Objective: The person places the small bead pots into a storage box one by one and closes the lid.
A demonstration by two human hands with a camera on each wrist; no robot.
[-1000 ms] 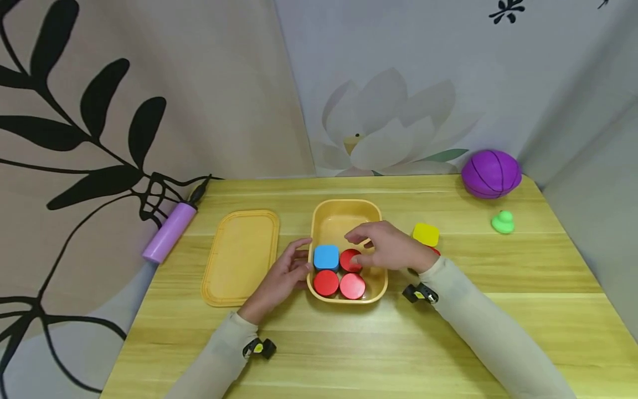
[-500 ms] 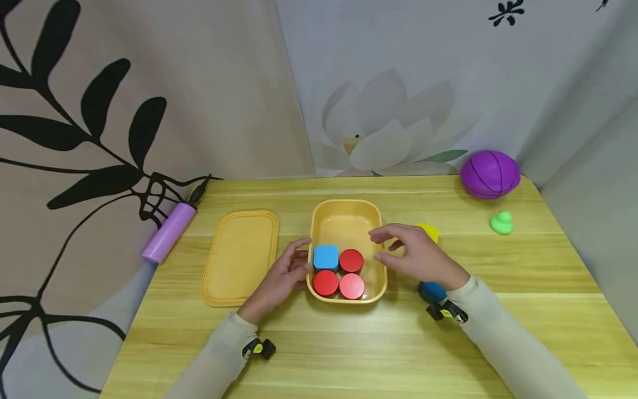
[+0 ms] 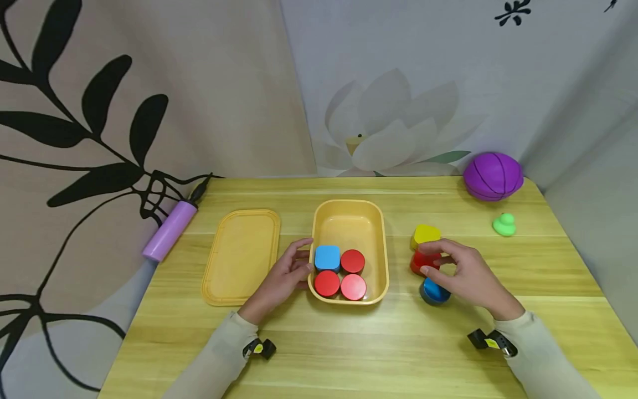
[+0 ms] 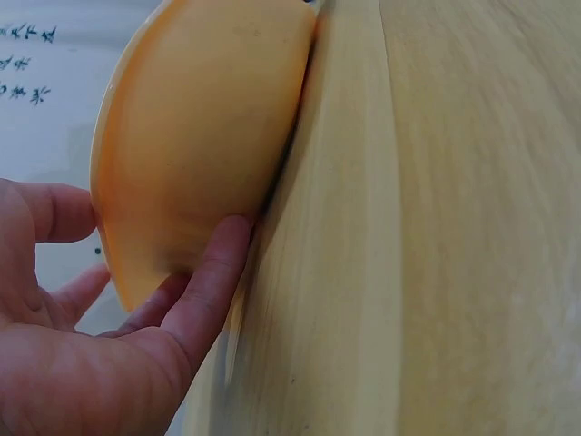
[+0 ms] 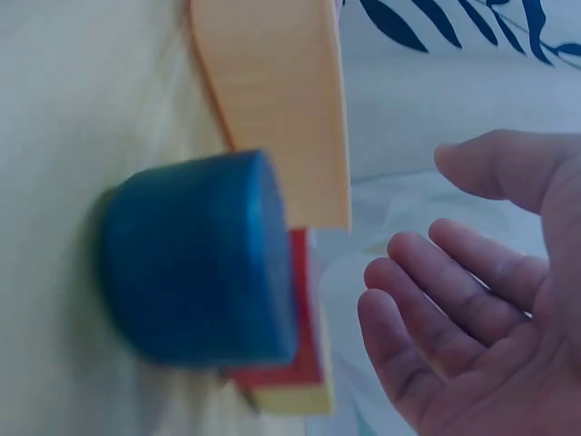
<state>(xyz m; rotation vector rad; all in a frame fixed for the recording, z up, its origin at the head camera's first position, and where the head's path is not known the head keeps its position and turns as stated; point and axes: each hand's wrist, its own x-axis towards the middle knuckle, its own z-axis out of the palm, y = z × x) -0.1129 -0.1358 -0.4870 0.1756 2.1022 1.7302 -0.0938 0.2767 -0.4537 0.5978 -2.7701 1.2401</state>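
My left hand (image 3: 281, 280) steadies the yellow plastic box (image 3: 366, 227) from its left side, fingertips and thumb against the outer wall, as the left wrist view shows too. In the near half of the box stand a blue square block (image 3: 327, 257) and three round red blocks (image 3: 327, 283). Over at the right, my right hand (image 3: 466, 277) hovers beside a red block (image 3: 422, 262), with nothing between its parted thumb and fingers. A blue round block (image 5: 195, 263) stands just below that hand, and a yellow block (image 3: 426, 234) stands behind the red one.
A flat yellow lid (image 3: 241, 257) lies left of the box. Farther left is a purple hand pump (image 3: 170, 231) with a black end. A purple ball (image 3: 493, 177) and a small green toy (image 3: 504, 224) sit at the back right, in front of the curtain.
The right hand has left the box, where its fingers were at a round red block, and moved right to the loose blocks. The left hand has stayed on the box wall.
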